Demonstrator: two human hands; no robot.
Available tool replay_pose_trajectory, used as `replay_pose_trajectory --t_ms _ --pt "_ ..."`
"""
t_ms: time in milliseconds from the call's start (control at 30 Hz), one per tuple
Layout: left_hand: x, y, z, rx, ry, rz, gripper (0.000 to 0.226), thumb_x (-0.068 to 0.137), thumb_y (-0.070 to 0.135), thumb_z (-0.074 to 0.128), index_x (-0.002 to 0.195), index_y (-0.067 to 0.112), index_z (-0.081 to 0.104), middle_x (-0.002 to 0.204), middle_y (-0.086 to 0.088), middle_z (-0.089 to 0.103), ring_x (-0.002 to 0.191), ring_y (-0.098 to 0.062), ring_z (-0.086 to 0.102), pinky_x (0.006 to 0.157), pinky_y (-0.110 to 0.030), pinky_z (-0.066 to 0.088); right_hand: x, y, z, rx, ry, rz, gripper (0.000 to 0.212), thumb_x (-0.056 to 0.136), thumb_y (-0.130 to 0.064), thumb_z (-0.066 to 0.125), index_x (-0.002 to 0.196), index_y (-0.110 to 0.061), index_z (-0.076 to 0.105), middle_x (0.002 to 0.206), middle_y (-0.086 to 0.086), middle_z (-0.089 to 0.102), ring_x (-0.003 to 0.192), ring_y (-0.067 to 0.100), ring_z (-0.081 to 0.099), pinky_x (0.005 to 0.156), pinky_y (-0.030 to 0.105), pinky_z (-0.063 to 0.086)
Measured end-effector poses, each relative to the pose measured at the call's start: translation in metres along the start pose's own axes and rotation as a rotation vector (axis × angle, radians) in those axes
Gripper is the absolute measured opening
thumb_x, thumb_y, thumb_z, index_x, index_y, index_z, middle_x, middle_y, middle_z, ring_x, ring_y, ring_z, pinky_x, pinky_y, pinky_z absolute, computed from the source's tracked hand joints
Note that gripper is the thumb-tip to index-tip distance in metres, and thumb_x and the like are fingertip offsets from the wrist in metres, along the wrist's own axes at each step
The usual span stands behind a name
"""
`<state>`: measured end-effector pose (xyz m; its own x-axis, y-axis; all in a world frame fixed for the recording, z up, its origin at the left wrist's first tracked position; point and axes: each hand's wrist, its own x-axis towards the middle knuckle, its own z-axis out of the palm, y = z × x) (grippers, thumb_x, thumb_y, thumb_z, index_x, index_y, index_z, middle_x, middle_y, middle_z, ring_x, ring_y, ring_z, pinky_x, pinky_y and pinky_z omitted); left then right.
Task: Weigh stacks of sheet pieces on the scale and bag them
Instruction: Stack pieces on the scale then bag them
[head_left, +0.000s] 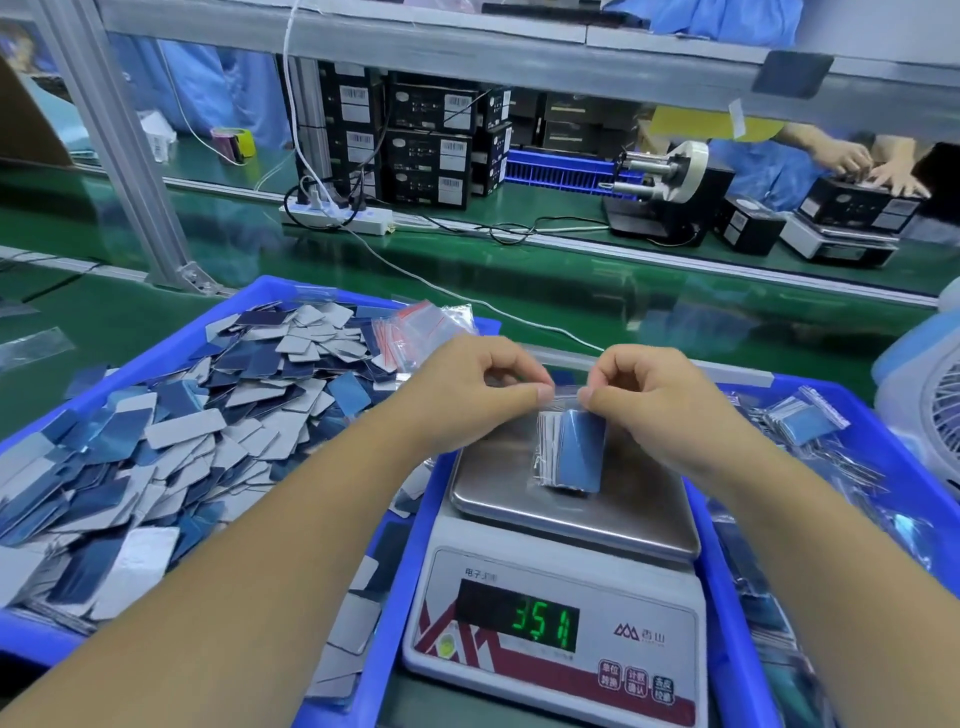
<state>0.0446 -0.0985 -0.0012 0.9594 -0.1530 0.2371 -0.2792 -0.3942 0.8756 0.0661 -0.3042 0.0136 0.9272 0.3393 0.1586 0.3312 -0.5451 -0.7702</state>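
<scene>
A white power strip (336, 216) lies on the green bench (597, 291), far beyond the fingers, with black and white cables plugged in. Behind it stand stacked black boxes (426, 148) bearing barcode labels. Beyond the fingers to the right sits a tape dispenser (665, 179) carrying a white roll. A white fan (930, 395) stands at the right edge, well apart from the fingers. An aluminium frame post (119, 150) rises on the left.

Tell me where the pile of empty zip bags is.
In the head view, the empty zip bags lie at the far right corner of the left blue tray, on the loose sheet pieces, just beyond the left hand.
</scene>
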Motion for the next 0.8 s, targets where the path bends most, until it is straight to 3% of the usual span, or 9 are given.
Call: replay_pose_trajectory --t_ms 133,200,400,567,800 --pt "-0.0002 -0.0015 -0.001 0.067 0.084 0.046 0.014 0.092 0.014 0.069 0.086 0.027 0.074 0.073 0.016 0.062 0.064 0.008 0.052 0.063 -0.004 0.039 -0.0007 0.0007 0.0006 -0.376 0.008 0.0 0.009 0.085 -0.024 0.066 0.076 -0.025 0.063 0.064 -0.016 0.061 0.066 0.003 0.054 0.057 0.02 0.036" --pt "0.0015 -0.0025 -0.0023 0.075 0.11 0.048 0.018 0.093 0.013 0.067 0.083 0.028 0.072 0.069 0.013 0.059 0.059 0.005 0.048 0.059 -0.007 0.038 -0.001 -0.0002 0.0015 -0.352 0.035 -0.002 0.009 0.086 -0.029 0.067 0.078 -0.026 0.064 0.064 -0.022 0.06 0.065 -0.003 0.053 0.057 0.02 0.035" --pt "0.0046 -0.0061 -0.0034 0.044 0.132 0.022 0.02 0.094 0.015 0.065 0.079 0.028 0.069 0.053 0.013 0.039 0.052 -0.003 0.036 0.054 -0.006 0.033 -0.004 -0.0033 0.0069 -0.354 0.028 -0.104 0.011 0.088 -0.033 0.068 0.079 -0.029 0.063 0.078 -0.016 0.058 0.072 -0.01 0.05 0.06 0.012 0.032" --pt "0.0042 -0.007 -0.0034 0.065 0.125 0.009 0.019 0.095 0.018 0.065 0.079 0.027 0.068 0.047 0.015 0.037 0.049 -0.002 0.036 0.061 0.0 0.032 -0.0054 -0.005 0.0093 -0.355 -0.019 -0.127 0.014 0.089 -0.032 0.069 0.078 -0.033 0.06 0.082 -0.017 0.057 0.072 -0.013 0.049 0.062 0.015 0.033" --pt "0.0045 -0.0094 -0.0023 0.079 0.106 0.003 0.012 0.095 0.018 0.065 0.085 0.023 0.071 0.045 0.016 0.037 0.047 -0.002 0.035 0.048 -0.01 0.031 -0.0049 -0.0029 0.0075 -0.335 -0.012 -0.128 0.012 0.088 -0.034 0.069 0.079 -0.034 0.061 0.086 -0.016 0.057 0.073 -0.012 0.049 0.064 0.018 0.034"
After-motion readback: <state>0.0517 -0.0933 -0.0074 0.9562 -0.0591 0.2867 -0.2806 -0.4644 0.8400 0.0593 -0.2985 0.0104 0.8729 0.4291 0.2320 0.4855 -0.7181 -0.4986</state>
